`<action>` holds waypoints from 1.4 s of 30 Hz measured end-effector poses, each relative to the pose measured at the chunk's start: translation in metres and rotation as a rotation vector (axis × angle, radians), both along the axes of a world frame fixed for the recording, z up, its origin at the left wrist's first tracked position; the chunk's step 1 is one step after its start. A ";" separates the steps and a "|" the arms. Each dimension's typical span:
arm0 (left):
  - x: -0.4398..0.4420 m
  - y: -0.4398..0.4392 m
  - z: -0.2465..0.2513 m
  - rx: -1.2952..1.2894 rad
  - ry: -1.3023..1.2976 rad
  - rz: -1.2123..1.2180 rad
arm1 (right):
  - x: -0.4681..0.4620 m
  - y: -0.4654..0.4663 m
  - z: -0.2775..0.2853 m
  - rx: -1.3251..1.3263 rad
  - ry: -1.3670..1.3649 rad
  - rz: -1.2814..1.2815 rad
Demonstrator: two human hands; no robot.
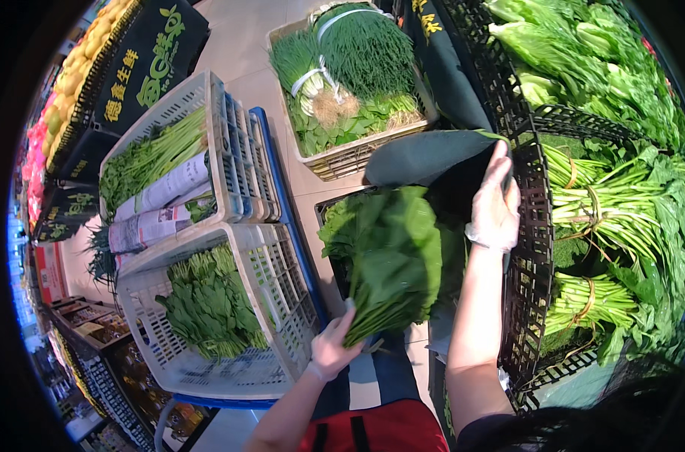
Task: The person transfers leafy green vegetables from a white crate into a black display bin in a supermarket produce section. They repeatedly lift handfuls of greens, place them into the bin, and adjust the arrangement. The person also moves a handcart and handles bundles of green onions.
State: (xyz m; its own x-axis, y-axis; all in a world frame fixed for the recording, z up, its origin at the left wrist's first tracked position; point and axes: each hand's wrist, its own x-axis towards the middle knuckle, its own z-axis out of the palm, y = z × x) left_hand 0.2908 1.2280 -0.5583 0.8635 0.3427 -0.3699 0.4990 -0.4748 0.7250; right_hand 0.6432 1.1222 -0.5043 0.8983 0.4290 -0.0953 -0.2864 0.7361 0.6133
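Observation:
My left hand, in a clear glove, grips the stem end of a bunch of broad-leaved greens. The leaves point away from me, over a low black crate on the floor with more greens in it. My right hand, also in a clear glove, holds up the edge of a dark flexible cover at the display stand's side. Behind the raised cover lies deep shadow, and its contents cannot be made out.
White plastic crates of greens and paper-wrapped bundles stand on a blue cart at left. Ahead is a crate of tied scallions and chives. A black rack with bundled greens borders my right arm.

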 end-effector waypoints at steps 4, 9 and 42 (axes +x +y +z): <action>0.062 -0.003 -0.021 0.162 -0.215 -0.279 | -0.009 0.000 0.020 0.044 -0.064 -0.003; 0.130 0.007 -0.048 0.202 -0.328 -0.368 | -0.017 0.001 0.024 -0.103 -0.054 0.057; 0.062 0.116 -0.354 -1.311 0.160 1.107 | -0.310 -0.075 -0.307 -1.776 0.260 1.176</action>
